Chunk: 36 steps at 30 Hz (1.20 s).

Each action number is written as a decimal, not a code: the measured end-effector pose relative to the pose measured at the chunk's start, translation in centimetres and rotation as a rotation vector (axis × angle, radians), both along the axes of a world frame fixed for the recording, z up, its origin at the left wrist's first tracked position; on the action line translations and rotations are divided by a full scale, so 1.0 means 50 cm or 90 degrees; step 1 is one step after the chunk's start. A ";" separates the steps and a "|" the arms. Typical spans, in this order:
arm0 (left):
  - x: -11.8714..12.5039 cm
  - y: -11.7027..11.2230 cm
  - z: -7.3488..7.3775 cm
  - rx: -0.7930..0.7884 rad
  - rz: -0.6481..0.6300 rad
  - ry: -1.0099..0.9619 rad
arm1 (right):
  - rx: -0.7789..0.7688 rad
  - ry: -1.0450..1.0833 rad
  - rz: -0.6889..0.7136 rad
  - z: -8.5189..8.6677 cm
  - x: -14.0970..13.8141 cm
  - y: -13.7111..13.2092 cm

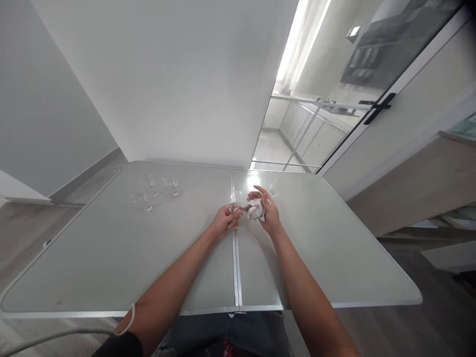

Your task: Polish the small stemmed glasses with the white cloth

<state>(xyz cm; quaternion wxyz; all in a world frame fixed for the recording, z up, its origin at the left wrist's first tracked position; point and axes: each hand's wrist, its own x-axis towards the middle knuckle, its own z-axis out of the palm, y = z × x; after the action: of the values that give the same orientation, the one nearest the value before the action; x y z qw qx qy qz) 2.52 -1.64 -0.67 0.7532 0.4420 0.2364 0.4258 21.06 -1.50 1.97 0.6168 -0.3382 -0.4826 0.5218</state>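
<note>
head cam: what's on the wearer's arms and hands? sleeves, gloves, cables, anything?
The left hand and right hand are ungloved, with no watch or band at either wrist. The left forearm and right forearm are uncovered. A black sleeve shows at the left upper arm, with a thin white cord looping past it.

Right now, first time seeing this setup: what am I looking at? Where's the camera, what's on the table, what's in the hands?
There is no machine here. A person works with bare hands, and the single picture comes from a camera on their head, looking forward and down, so both forearms reach in from the bottom. The left hand is closed on what looks like a small clear glass. The right hand holds a white cloth right beside it. They meet over a grey table. A cluster of clear glasses stands far left, and one more glass stands just beyond the right hand.
</note>
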 end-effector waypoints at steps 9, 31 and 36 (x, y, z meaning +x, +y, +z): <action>-0.002 0.005 0.002 0.067 0.218 0.096 | -0.051 -0.051 0.013 -0.011 -0.019 0.000; -0.056 0.055 0.022 -0.015 0.360 -0.039 | 0.019 -0.225 0.182 -0.009 0.008 -0.006; -0.049 0.042 0.021 0.053 0.369 0.125 | -0.103 -0.126 -0.069 -0.035 -0.005 0.013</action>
<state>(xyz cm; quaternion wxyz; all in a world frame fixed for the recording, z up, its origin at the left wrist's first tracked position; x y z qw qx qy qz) 0.06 0.45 0.38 0.5548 0.4259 0.4067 0.5877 20.80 -0.84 0.24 0.5639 -0.4622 -0.4786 0.4892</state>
